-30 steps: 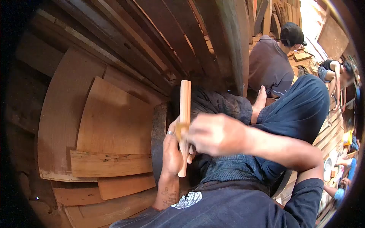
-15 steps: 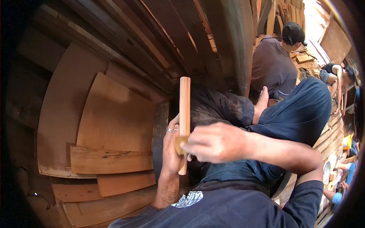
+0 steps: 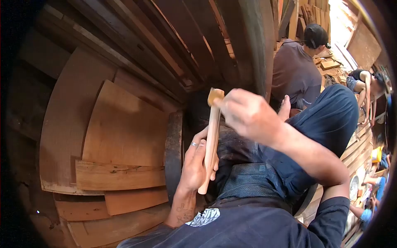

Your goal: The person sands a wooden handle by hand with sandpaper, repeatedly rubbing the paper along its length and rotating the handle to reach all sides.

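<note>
My left hand (image 3: 194, 167), with a ring on one finger, is wrapped round the lower part of a pale wooden rod (image 3: 213, 132). The rod stands nearly upright in view, its top leaning slightly right. Folded against the rod's upper end is a small yellow-brown piece of sandpaper (image 3: 215, 97). My right hand (image 3: 251, 118) pinches this sandpaper, its fingers blurred by motion. Below the rod lie my dark-clothed lap and bent leg.
Several wooden boards (image 3: 124, 124) are stacked at the left. Dark planks (image 3: 165, 37) lean overhead. A person in a cap (image 3: 295, 68) sits with their back turned at the upper right. Other people (image 3: 364, 82) and a yellow object (image 3: 376, 154) are at the far right.
My right hand has slid the sandpaper up the rod from its lower part to its top end. The rod has tilted slightly right in my left hand.
</note>
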### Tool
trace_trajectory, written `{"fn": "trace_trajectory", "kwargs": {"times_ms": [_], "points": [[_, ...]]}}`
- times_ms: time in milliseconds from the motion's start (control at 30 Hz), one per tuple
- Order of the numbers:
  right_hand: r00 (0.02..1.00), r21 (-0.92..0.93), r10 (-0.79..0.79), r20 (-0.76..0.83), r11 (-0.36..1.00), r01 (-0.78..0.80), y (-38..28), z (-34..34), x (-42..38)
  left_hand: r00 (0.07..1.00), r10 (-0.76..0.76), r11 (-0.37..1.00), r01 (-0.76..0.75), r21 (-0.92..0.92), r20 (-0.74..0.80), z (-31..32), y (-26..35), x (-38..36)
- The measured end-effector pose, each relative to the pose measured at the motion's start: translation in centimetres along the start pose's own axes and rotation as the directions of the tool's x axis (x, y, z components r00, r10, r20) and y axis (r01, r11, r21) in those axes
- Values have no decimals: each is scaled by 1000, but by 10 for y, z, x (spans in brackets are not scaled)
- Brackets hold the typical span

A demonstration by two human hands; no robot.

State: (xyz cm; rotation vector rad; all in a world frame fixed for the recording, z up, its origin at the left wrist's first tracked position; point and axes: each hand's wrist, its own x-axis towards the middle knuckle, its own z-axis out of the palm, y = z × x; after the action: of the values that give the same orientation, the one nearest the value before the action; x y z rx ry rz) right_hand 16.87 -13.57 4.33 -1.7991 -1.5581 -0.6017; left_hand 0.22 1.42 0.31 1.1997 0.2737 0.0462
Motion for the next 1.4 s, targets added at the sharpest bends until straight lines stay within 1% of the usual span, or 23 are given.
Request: {"fn": "trace_trajectory", "kwargs": {"times_ms": [67, 100, 200, 233, 300, 333, 367, 433, 533, 567, 633, 700, 767, 833, 900, 967, 1033, 1167, 1233, 1267, 1333, 1367, 1400], "points": [[997, -11, 71, 17, 997, -70, -4, -3, -2, 1000, 17, 1000, -17, -2, -6, -1, 0, 0], [999, 65, -27, 41, 998, 24, -11, 2, -6, 999, 48, 999, -48, -7, -9, -3, 0, 0], [976, 281, -157, 148, 953, 111, -50, 24, -20, 973, 96, 994, -104, -28, -208, 0, 1, 4], [979, 237, -144, 142, 966, 108, -47, 22, -19, 966, 111, 991, -126, -50, -232, -2, 0, 5], [985, 137, -118, 126, 986, 100, -31, 9, -10, 997, 63, 998, -63, -1, -55, -14, -5, 1], [997, 54, -77, 4, 996, 77, -19, 8, -4, 999, 38, 998, -37, 50, -19, -9, -2, -1], [1000, -63, -9, 9, 998, 10, -11, 0, 0, 1000, 21, 998, -21, 67, 5, -3, -1, -1], [996, -16, 90, -22, 996, -90, 2, 1, -1, 1000, 22, 998, -23, 64, 12, -1, -1, 1], [995, 121, -55, 79, 992, 45, -29, 17, -16, 993, 102, 994, -105, -34, -62, -7, -3, 3], [979, 146, -125, 160, 984, 102, -42, 20, -24, 971, 130, 991, -121, 59, -200, -4, -5, 5], [968, 187, -135, 212, 978, 96, -52, 18, -23, 975, 148, 985, -131, 109, -166, -6, -7, 5], [985, 46, -117, 124, 993, 112, -32, 18, -23, 995, 75, 987, -64, 148, -70, -7, -3, 0], [992, -31, 74, 100, 997, -71, -10, 7, -12, 998, 54, 988, -49, 143, -31, 2, -5, 2], [993, -68, 114, -16, 991, -115, -2, 9, -8, 999, 48, 993, -45, 113, -16, 4, -3, 1], [998, -8, 6, 67, 1000, -6, -22, 13, -12, 994, 111, 992, -110, 56, -15, -4, -7, 2], [961, 172, -161, 226, 977, 123, -45, 22, -23, 978, 135, 989, -143, -46, -157, -3, -8, 7], [966, 178, -197, 167, 970, 167, -50, 24, -22, 975, 156, 988, -155, 17, -156, -6, -10, 7], [998, -105, 29, 50, 994, -24, -7, 4, 1, 998, 61, 997, -62, 54, 19, 0, -4, 0], [996, -96, 80, -46, 992, -84, 6, 0, 5, 999, 43, 998, -44, 41, 11, 4, -4, 0], [997, -107, 35, 65, 994, -28, -3, -3, 1, 998, 67, 997, -67, 28, 2, 2, -4, 1], [987, 70, -98, 130, 993, 90, -28, 14, -16, 995, 84, 996, -86, -29, -53, -7, -9, 4], [971, 157, -147, 191, 981, 118, -42, 20, -22, 977, 143, 989, -136, 51, -156, -4, -9, 7], [974, 163, -153, 166, 979, 126, -42, 21, -22, 975, 155, 988, -148, 51, -162, -2, -8, 8]]}}
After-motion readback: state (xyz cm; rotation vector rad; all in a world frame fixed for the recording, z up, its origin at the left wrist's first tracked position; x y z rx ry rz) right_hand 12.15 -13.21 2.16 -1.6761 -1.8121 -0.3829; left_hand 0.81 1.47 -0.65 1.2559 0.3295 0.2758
